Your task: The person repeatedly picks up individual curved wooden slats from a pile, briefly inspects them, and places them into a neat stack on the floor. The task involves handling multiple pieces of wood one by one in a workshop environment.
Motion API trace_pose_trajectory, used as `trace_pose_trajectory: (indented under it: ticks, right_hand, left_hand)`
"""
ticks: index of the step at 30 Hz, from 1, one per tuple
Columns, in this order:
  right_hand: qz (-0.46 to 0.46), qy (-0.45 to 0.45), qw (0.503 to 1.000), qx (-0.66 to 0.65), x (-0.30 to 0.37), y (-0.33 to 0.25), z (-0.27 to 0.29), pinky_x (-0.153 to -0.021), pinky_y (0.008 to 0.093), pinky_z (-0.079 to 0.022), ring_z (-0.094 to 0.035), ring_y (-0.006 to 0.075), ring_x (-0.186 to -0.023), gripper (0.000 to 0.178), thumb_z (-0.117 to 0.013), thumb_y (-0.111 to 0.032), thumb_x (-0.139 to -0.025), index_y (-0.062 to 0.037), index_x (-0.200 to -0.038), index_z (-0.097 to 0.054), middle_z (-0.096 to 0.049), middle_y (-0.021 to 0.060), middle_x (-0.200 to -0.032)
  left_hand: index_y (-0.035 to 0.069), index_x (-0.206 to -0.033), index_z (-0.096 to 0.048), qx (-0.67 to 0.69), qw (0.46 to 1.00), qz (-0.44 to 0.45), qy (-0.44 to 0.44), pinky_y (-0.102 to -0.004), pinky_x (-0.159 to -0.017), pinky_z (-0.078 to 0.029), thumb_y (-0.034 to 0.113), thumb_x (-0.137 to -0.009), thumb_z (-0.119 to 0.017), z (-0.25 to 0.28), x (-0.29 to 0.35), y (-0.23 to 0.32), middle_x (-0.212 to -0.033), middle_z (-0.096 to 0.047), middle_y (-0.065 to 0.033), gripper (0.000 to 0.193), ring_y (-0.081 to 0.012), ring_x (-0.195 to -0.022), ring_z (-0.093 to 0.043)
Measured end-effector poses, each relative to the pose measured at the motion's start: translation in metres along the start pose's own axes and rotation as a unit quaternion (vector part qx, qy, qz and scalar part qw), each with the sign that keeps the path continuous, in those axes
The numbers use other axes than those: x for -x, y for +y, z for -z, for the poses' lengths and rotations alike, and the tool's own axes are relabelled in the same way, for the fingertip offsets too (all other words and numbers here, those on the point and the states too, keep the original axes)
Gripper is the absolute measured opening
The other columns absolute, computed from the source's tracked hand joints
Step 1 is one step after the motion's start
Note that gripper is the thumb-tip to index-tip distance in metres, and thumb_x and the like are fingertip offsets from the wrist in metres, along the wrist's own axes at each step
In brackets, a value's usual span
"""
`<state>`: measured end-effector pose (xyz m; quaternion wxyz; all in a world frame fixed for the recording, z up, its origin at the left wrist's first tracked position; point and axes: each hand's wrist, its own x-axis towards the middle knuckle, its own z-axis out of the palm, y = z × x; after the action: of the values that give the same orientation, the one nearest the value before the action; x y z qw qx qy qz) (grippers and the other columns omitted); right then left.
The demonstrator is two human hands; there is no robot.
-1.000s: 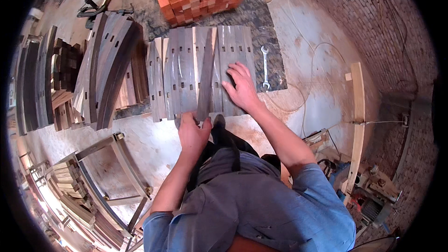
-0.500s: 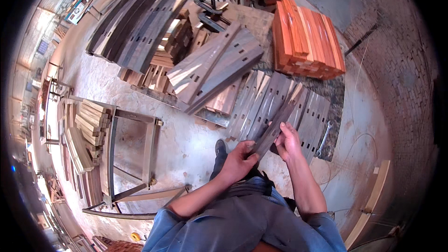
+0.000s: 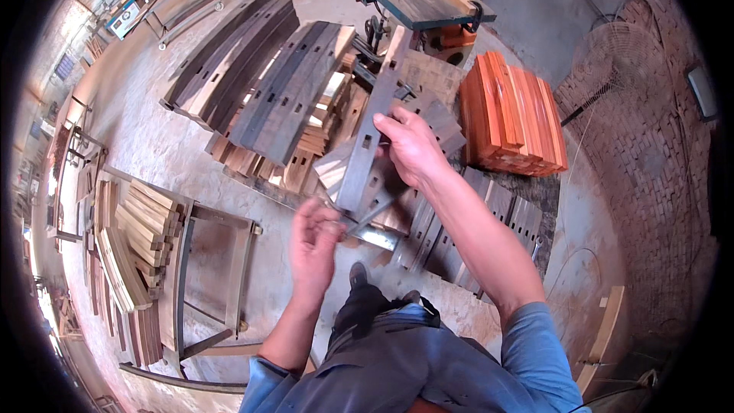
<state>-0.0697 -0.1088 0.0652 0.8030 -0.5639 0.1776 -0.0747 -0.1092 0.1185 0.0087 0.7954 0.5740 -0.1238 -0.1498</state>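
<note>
My right hand (image 3: 410, 145) grips a long, greyish-brown wooden slat (image 3: 368, 140) with rectangular slots cut through it. The slat is held tilted over the stacks, one end pointing away from me. Close to its near end is my left hand (image 3: 313, 241), fingers loosely curled and apart, a little blurred; it does not appear to hold anything. Beneath the slat lie more slotted boards (image 3: 382, 191), partly hidden by my right hand and the slat. To the left, a row of dark slotted slats (image 3: 294, 92) rests on stacked wood pieces.
Orange-red wood pieces (image 3: 511, 118) are stacked at the right. A table with a dark top (image 3: 417, 1) stands at the far side. On the left, a frame stand (image 3: 183, 283) holds pale wood strips (image 3: 141, 245). A fan (image 3: 615, 61) is near the brick wall.
Both hands have moved away from my body and to the left. The slat is now lifted over the stacks in my right hand, and my left hand has let go of it.
</note>
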Motion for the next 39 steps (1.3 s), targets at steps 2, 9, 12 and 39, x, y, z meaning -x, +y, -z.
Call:
trace_pose_trajectory:
  ticks: [2,9,12,39]
  right_hand:
    - [-0.001,0.0,1.0,0.006,-0.028,0.002,-0.02,-0.062,0.0272,-0.046,-0.06,0.0136,-0.079,0.026,-0.055,-0.02,-0.096,-0.0007,-0.113,-0.054,-0.063,0.0054,-0.096]
    - [0.033,0.097,0.995,0.006,-0.085,0.019,-0.046,-0.047,0.027,-0.044,-0.059,0.0143,-0.06,0.029,-0.057,-0.013,-0.093,0.0067,-0.114,-0.053,-0.063,0.0075,-0.079]
    - [0.029,0.08,0.996,0.04,-0.093,0.02,-0.049,-0.048,0.0277,-0.045,-0.058,0.0146,-0.059,0.034,-0.059,-0.012,-0.093,0.0082,-0.119,-0.051,-0.063,0.0083,-0.08]
    - [-0.06,0.026,0.956,0.285,-0.077,-0.008,-0.079,-0.034,0.029,-0.038,-0.049,0.0131,-0.043,0.028,-0.051,-0.019,-0.096,0.0024,-0.112,-0.045,-0.055,0.0066,-0.066]
  left_hand:
    - [0.002,-0.137,-0.04,-0.018,0.995,-0.042,0.084,-0.0284,-0.077,-0.05,0.007,-0.093,-0.057,0.021,-0.02,0.009,-0.112,-0.059,-0.0075,0.047,-0.0147,-0.095,-0.06]
    - [-0.002,-0.144,-0.029,-0.339,0.908,-0.175,0.174,-0.0367,-0.101,-0.039,0.011,-0.083,-0.069,0.071,-0.092,0.04,-0.14,-0.037,-0.0185,0.075,-0.0277,-0.126,-0.042]
    - [0.0,-0.145,-0.029,-0.394,0.885,-0.206,0.141,-0.0391,-0.102,-0.038,0.015,-0.079,-0.072,0.084,-0.118,0.038,-0.144,-0.033,-0.0206,0.081,-0.032,-0.13,-0.038]
    - [0.003,-0.128,-0.044,0.093,0.988,-0.01,0.124,-0.0189,-0.054,-0.045,0.011,-0.094,-0.051,0.092,-0.165,0.026,-0.102,-0.059,-0.0055,0.035,-0.0074,-0.069,-0.054]
